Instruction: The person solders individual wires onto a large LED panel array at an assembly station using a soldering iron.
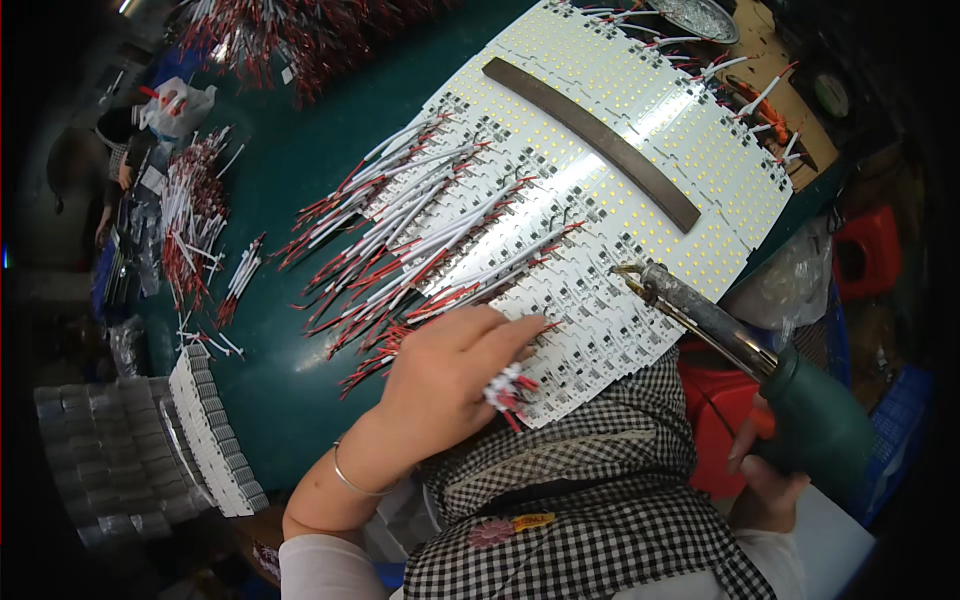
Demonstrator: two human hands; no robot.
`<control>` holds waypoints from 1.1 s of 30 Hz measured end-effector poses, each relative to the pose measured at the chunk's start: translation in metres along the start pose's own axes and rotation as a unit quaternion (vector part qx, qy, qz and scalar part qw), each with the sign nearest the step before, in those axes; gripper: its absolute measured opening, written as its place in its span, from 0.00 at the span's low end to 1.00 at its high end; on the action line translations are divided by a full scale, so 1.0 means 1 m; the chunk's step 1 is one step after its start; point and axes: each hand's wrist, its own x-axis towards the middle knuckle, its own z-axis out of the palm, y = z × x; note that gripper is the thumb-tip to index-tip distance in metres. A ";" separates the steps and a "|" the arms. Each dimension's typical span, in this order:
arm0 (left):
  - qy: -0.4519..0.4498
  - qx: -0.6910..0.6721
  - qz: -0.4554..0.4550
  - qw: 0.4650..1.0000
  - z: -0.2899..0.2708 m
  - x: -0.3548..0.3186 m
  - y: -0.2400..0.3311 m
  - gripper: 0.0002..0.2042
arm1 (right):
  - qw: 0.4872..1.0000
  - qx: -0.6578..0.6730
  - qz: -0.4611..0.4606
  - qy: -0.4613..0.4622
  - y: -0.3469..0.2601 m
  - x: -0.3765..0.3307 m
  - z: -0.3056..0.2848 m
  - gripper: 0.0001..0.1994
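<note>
Beside the white LED boards [640, 130], the left hand [445, 375] is pinching wire leads [508, 388]; the right hand [765, 480] is gripping a soldering iron [740, 345] angled up-left toward them.

Left hand [455, 375] on wired LED boards [600, 200], right hand [765, 480] gripping soldering iron [720, 330].

Bar [592, 138] across boards [640, 100], wires [420, 230] left

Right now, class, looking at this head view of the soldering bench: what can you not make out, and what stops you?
- Right hand: mostly hidden behind the green soldering iron handle.
- Wire ends in the left hand: its grip on them is partly covered by the fingers.
- Near edge of the white LED boards: covered by the checked cloth.
- Metal dish: cut by the top edge.
</note>
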 end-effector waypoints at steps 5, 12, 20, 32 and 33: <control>0.289 -0.003 -0.075 0.954 -0.034 -0.012 -0.002 0.07 | 0.984 0.149 0.061 0.074 -0.004 0.006 0.017 0.36; 0.465 -0.326 -0.134 0.812 -0.043 -0.047 -0.045 0.10 | 0.975 0.198 0.078 0.061 -0.001 0.017 0.019 0.35; 0.448 -0.318 -0.208 0.809 -0.045 -0.036 -0.033 0.09 | 0.973 0.193 0.066 0.105 0.002 0.019 0.024 0.35; 0.261 -0.012 -0.120 0.958 -0.054 -0.009 -0.001 0.10 | 0.970 0.185 0.134 0.087 0.002 0.011 0.015 0.35; 0.256 -0.023 -0.119 0.959 -0.053 -0.006 0.006 0.10 | 0.970 0.197 0.124 0.070 0.006 0.010 0.013 0.35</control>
